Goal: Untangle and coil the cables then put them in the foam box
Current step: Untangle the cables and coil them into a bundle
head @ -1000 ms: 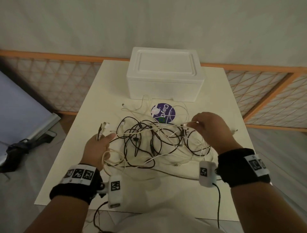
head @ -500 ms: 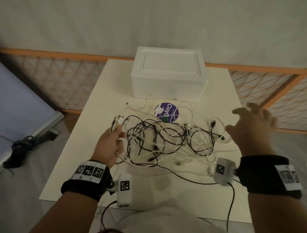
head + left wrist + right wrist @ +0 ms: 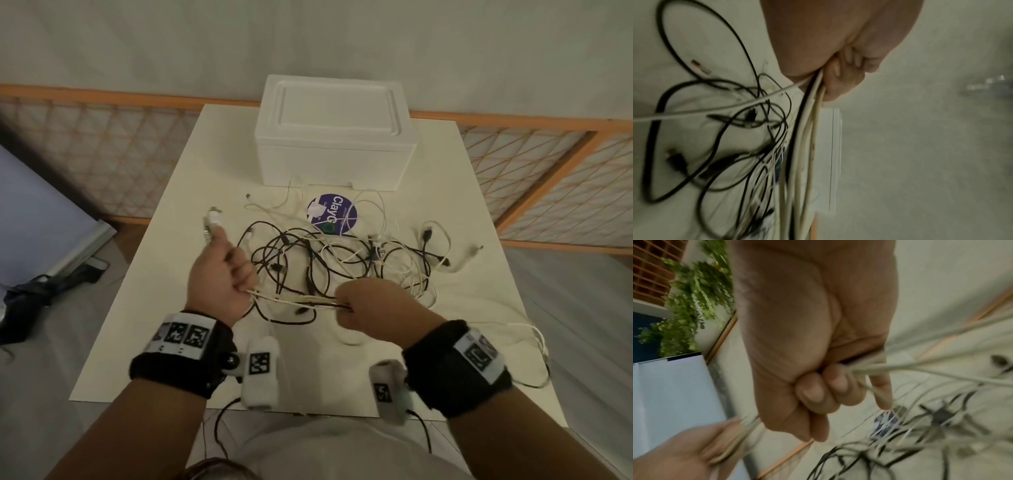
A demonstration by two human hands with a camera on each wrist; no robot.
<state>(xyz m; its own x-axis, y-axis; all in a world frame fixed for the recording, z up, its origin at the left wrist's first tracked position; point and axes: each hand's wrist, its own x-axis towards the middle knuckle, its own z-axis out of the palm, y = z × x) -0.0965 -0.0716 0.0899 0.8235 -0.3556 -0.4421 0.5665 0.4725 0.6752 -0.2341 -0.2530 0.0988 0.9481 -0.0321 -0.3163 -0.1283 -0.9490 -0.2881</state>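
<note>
A tangle of black and white cables (image 3: 346, 263) lies mid-table in front of the closed white foam box (image 3: 334, 135). My left hand (image 3: 222, 274) grips a bundle of cables, with white plugs (image 3: 213, 219) sticking up past the thumb. My right hand (image 3: 370, 305) is fisted round the same strands (image 3: 301, 301), stretched taut between both hands just above the table. In the left wrist view the fingers (image 3: 840, 78) curl round white and black cables (image 3: 807, 129). In the right wrist view the fingers (image 3: 824, 394) clench white strands (image 3: 900, 368).
A round purple sticker (image 3: 332, 214) lies between the tangle and the box. The white table (image 3: 154, 308) has drop-offs on the left, right and near sides. An orange-framed lattice fence (image 3: 85, 150) runs behind it. A white cable (image 3: 537, 342) loops at the right edge.
My right hand, spread open in the air at the right, has swung back left and closed on the strands near the left hand. The left hand keeps its hold.
</note>
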